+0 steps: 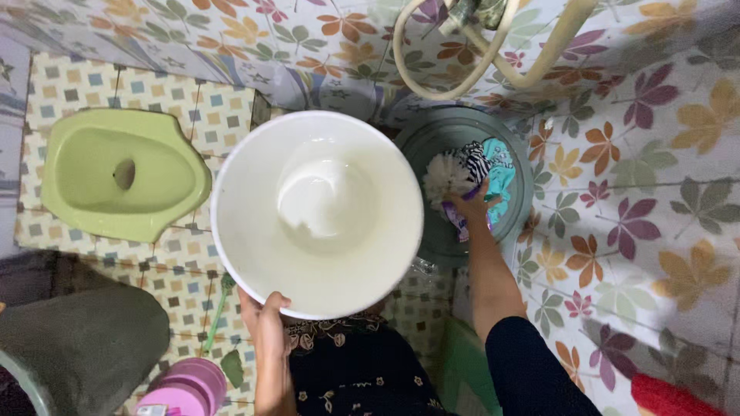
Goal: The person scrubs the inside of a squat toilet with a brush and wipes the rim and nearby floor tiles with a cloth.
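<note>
The left hand [266,316] clamps the rim of the white basin [317,213]; the right hand [470,206] grips wet clothes [479,173] in the grey basin [432,142]. Held by 1 hand only, the white basin could tip and spill onto the tiled floor [655,192].

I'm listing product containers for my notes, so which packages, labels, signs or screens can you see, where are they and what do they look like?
Pink plastic container: bottom left, beside the left hand; rounded, pink and lilac, partly cut off.
No label, sign or screen can be made out.
</note>
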